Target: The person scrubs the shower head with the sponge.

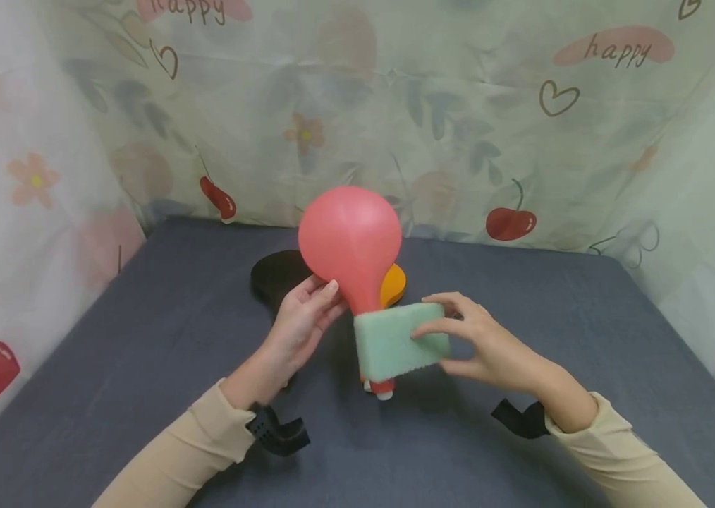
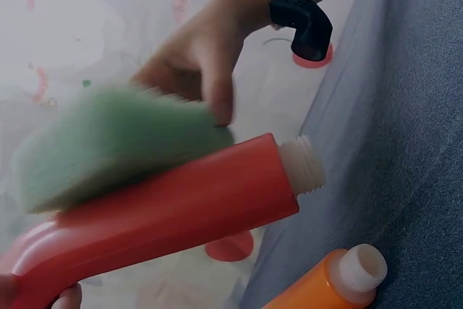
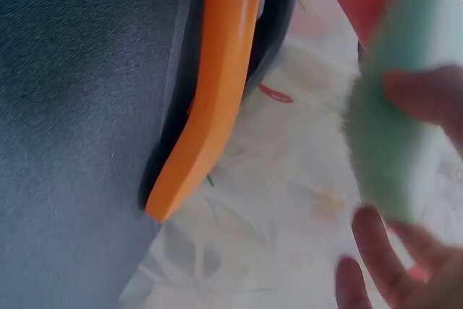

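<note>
A red plastic piece point(image 1: 350, 236) with a broad round head, bent neck and white threaded end point(image 2: 302, 166) is raised above the dark surface. My left hand point(image 1: 307, 310) holds it below the head, thumb toward me. On the right, my right hand point(image 1: 484, 342) pinches a light green sponge point(image 1: 395, 342) between thumb and fingers. The sponge lies along the red neck in the left wrist view; blur hides how firmly they touch. Behind them are an orange piece point(image 3: 224, 70) with a white end point(image 2: 363, 269) and a black round-headed piece point(image 1: 278, 274), both partly hidden.
A dark grey cloth-covered table point(image 1: 161, 353) spreads beneath both hands. Printed white fabric point(image 1: 395, 106) hangs behind it and along both sides. Black straps with brackets point(image 1: 278, 430) sit at the wrists.
</note>
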A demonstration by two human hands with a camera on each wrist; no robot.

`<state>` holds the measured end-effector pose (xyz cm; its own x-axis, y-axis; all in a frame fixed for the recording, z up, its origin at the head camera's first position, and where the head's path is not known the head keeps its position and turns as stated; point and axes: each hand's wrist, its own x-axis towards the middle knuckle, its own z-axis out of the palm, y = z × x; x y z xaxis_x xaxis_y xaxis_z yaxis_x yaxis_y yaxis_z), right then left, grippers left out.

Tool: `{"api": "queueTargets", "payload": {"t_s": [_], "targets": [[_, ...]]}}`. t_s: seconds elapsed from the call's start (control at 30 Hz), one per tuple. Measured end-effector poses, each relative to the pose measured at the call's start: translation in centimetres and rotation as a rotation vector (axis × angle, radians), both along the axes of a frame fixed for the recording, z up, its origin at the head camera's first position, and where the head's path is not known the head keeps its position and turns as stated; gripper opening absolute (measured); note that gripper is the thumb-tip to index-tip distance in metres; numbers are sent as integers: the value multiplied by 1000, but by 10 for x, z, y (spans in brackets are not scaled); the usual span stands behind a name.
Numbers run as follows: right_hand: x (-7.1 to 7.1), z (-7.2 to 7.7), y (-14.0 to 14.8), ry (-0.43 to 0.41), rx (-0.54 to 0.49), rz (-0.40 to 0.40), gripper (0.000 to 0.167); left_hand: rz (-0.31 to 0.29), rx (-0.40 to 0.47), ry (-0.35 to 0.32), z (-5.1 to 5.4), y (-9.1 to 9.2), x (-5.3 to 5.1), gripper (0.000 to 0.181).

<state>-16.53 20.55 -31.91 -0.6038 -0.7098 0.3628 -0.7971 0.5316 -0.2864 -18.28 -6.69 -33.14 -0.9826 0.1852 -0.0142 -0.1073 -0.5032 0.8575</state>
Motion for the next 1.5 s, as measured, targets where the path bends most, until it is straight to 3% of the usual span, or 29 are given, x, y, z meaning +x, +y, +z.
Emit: {"api": "queueTargets", "payload": {"t_s": [0.23, 0.47, 0.6, 0.73, 0.9, 1.2, 1.37, 1.5], "targets": [[-2, -6, -13, -14, -181, -133, 54, -16, 6, 16, 0, 2, 1, 34], [5, -16, -10, -143, -145, -95, 51, 55, 52, 20, 5, -5, -1, 32], [6, -20, -7, -160, -119, -89, 51, 84, 83, 26, 8, -8, -2, 30], [5, -21, -11, -189, -152, -144, 51, 64, 85, 17, 7, -7, -2, 32], [4, -19, -19, -301, -197, -234, 51, 15, 62, 38, 6, -5, 1, 38], [7, -22, -13, -503, -133, -121, 48, 96, 133, 47, 10, -9, -2, 25], [6, -24, -9, -548, -90, -82, 48, 121, 155, 33, 10, -9, -4, 20], [6, -22, -13, -575, -133, -100, 50, 106, 152, 15, 8, -7, -3, 21]]}}
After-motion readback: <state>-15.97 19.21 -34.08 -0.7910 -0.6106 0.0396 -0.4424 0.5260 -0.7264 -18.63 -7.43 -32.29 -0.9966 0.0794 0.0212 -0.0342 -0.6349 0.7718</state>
